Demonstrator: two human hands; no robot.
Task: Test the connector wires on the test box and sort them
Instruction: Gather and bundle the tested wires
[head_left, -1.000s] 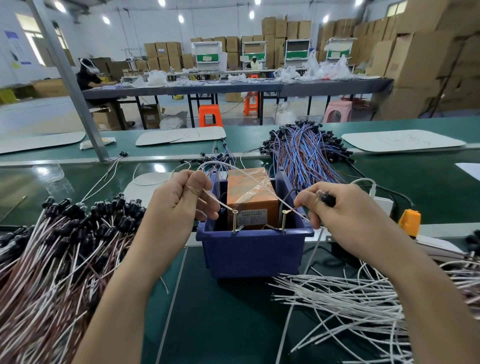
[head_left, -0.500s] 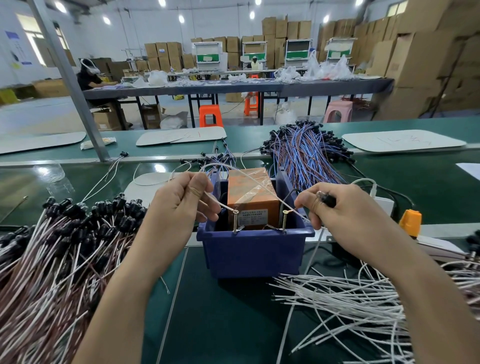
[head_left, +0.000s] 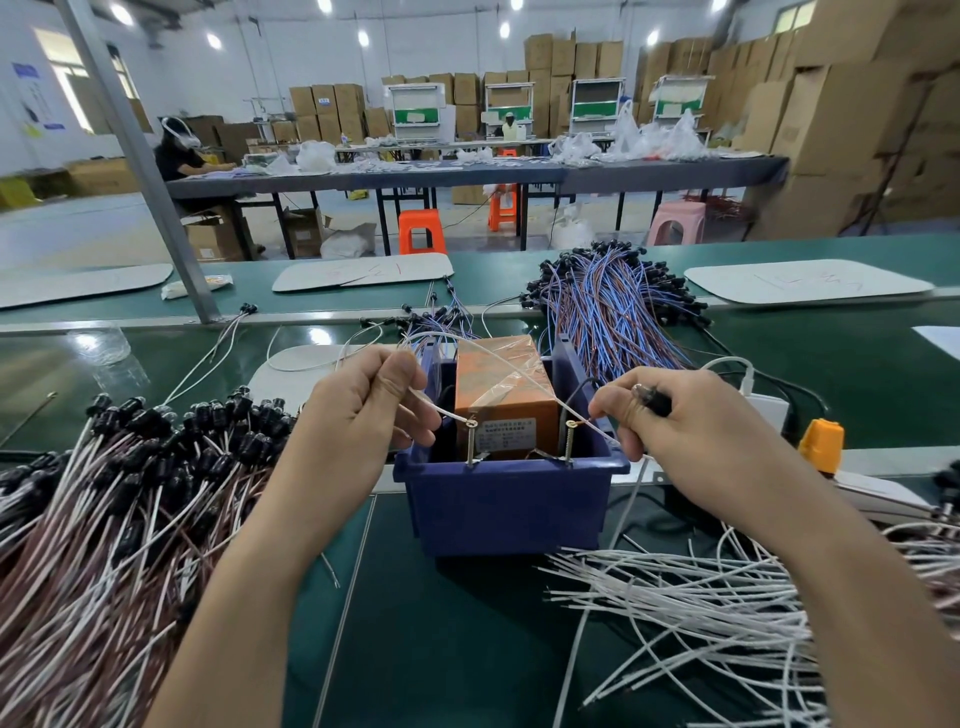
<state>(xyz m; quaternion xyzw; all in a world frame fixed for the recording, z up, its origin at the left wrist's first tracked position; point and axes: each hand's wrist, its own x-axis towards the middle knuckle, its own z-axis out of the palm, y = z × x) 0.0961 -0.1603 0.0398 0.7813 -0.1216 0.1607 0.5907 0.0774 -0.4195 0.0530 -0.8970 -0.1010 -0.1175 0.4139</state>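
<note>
Hands pinch wire leads: left hand (head_left: 363, 410), right hand (head_left: 670, 421), touching brass test screws (head_left: 471, 423); slipping risks a false reading.

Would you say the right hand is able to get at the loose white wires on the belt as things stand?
Probably yes, once freed. The white wires lie uncovered just below the right hand, nothing between them. But that hand is pinching a wire at the right post and holding a black connector.
</note>
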